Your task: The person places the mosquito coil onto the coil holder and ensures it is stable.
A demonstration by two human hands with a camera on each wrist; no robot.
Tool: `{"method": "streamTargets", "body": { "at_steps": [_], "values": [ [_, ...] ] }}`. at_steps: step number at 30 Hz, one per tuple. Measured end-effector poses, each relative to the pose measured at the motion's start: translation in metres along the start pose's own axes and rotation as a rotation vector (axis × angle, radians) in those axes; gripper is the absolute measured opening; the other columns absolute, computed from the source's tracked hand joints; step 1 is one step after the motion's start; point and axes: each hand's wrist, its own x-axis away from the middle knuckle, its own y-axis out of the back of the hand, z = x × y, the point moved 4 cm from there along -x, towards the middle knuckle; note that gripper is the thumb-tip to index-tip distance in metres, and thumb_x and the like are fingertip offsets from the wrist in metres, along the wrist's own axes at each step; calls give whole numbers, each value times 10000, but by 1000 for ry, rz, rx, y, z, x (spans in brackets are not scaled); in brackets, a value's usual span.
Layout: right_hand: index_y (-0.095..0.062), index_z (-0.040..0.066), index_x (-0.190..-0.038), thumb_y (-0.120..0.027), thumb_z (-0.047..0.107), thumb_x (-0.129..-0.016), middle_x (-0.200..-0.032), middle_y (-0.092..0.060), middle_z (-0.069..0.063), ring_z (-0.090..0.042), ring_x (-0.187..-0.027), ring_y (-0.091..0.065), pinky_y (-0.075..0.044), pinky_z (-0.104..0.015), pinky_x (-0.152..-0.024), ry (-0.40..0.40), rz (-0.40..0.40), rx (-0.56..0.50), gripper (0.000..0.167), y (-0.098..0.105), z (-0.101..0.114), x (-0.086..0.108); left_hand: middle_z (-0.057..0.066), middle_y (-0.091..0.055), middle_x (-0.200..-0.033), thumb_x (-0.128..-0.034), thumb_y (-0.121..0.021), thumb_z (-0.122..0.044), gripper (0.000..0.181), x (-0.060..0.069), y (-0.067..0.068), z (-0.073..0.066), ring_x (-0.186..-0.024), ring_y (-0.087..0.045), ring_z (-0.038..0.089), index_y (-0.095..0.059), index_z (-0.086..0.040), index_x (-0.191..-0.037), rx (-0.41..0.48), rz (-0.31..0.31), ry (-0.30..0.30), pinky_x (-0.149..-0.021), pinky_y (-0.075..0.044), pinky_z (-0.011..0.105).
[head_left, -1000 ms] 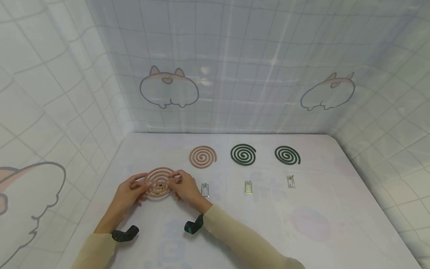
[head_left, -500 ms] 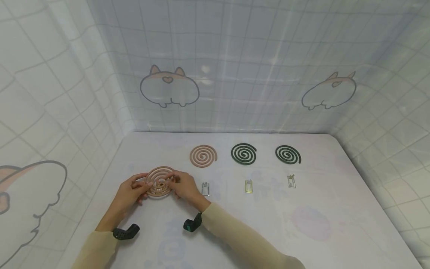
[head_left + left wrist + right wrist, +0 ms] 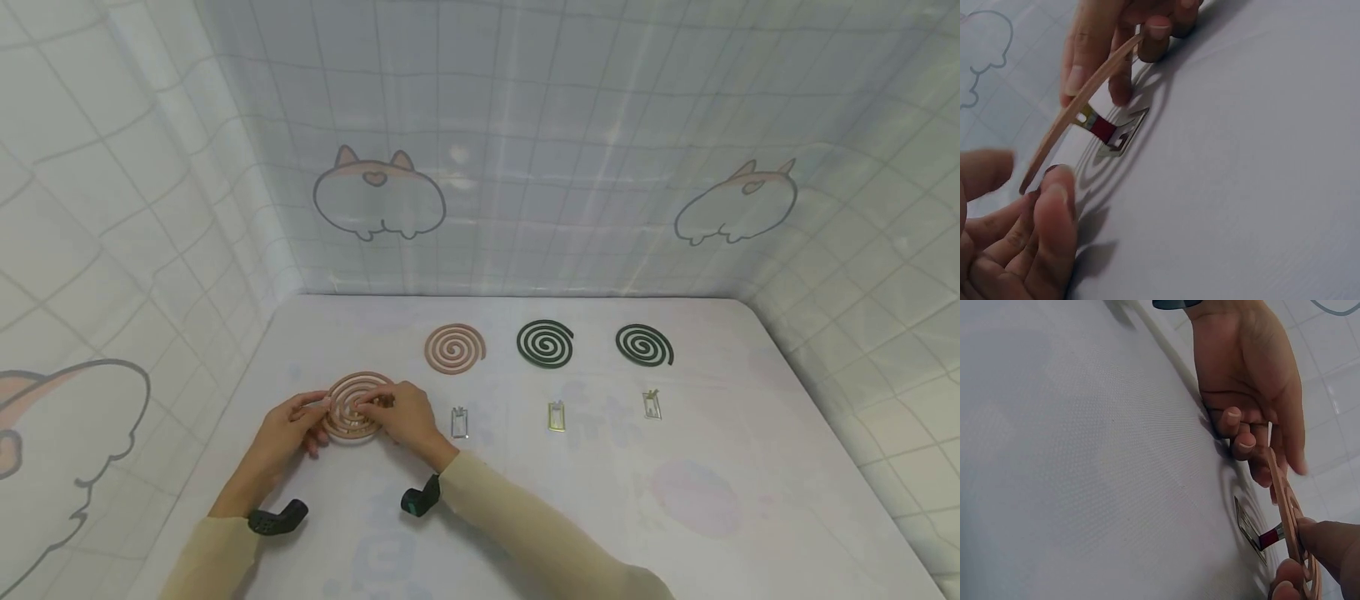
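In the head view a tan mosquito coil (image 3: 347, 407) is held flat just above the table at the left. My right hand (image 3: 408, 418) pinches it, its thumb on top near the centre and fingers below, as the right wrist view shows. Beneath stands a small metal coil stand (image 3: 1249, 530). Its raised tab, dark red in the middle, reaches up to the coil. My left hand (image 3: 288, 429) is at the coil's left edge. In the left wrist view its thumb is lifted off and its loosely bent fingers lie by the rim; contact is unclear.
Another tan coil (image 3: 454, 348), a dark green coil (image 3: 544, 344) and a second green coil (image 3: 644, 346) lie along the back of the white table (image 3: 570, 533). Before them lie a silver stand (image 3: 459, 423), a gold stand (image 3: 556, 417) and another silver stand (image 3: 652, 406).
My right thumb and fingers have slid left, further over the coil towards its centre. The left thumb has drawn back from on top of the coil to its edge.
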Motion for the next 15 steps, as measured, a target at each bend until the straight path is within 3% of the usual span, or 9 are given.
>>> {"method": "streamTargets", "body": {
  "at_steps": [3,6,12,15],
  "values": [
    [-824,216,-1003,-785,352,-918,-583,-538,91,-46,-404,-493,-376,-193,-410,11,-17,19,165,-1,0,0,86,-663,-814,-1120,-449,-286,501,2,2,0,-659,-632,146,-421,89,-1450,88,48,20,-566,-564,302],
    [-826,220,-990,-788,369,-913,-582,-547,103,-44,-420,-510,-388,-196,-427,23,-36,40,172,-1,1,0,101,-679,-847,-1127,-413,-184,438,2,5,3,-720,-673,161,-402,123,-1439,158,110,40,-596,-580,300],
    [-831,236,-956,-805,393,-894,-615,-529,144,-10,-539,-468,-370,-185,-483,35,-78,102,171,0,2,0,106,-701,-900,-1089,-513,-112,476,0,8,7,-769,-705,164,-356,180,-1430,184,214,22,-644,-596,287],
    [-833,239,-942,-812,387,-890,-624,-521,150,-11,-577,-442,-356,-188,-493,29,-94,121,159,0,4,0,106,-702,-933,-1064,-553,-67,478,-2,8,8,-769,-708,166,-365,177,-1430,163,223,18,-648,-600,288]
  ]
}}
